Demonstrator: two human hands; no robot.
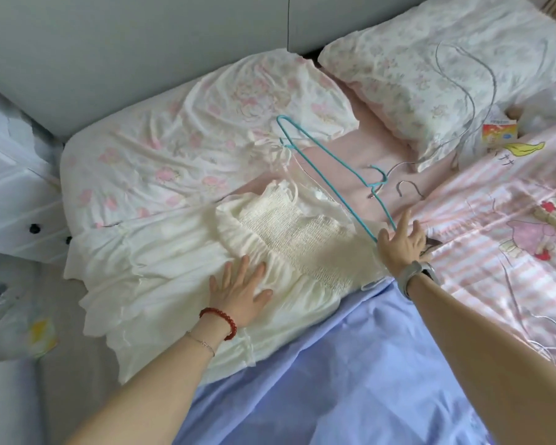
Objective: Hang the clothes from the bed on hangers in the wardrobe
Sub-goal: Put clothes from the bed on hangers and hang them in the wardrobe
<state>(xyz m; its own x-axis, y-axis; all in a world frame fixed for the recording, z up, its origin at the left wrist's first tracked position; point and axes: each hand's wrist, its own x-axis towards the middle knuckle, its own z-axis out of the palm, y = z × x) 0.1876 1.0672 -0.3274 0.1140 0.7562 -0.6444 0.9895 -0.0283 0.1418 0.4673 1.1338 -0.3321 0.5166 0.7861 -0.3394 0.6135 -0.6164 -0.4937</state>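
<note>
Clothes on the bed come down to one cream dress (206, 252), spread flat across the near left part of the mattress with its smocked bodice toward the middle and its ruffled hem hanging toward the left edge. Nearest you, a lilac sheet (350, 364) covers the bed's near middle, and the dress overlaps its left side. Your left hand (239, 292) lies flat on the skirt, fingers straight and spread, a red bead bracelet (220, 317) at the wrist. Your right hand (402, 240), with a grey watch (414, 277) on the wrist, reaches with splayed fingers to the near end of a teal wire hanger (331, 168); the fingertips touch it, but you cannot tell whether they grip it. That hanger runs from your fingers away over the bodice to the left floral pillow (174, 133). Just beyond it on the pink sheet (373, 146) lie grey wire hangers (408, 187). A striped cartoon quilt (495, 236) fills the right side. Farther right, a second pillow (430, 59) carries another grey hanger, with a small printed packet (498, 132) beside it.
</note>
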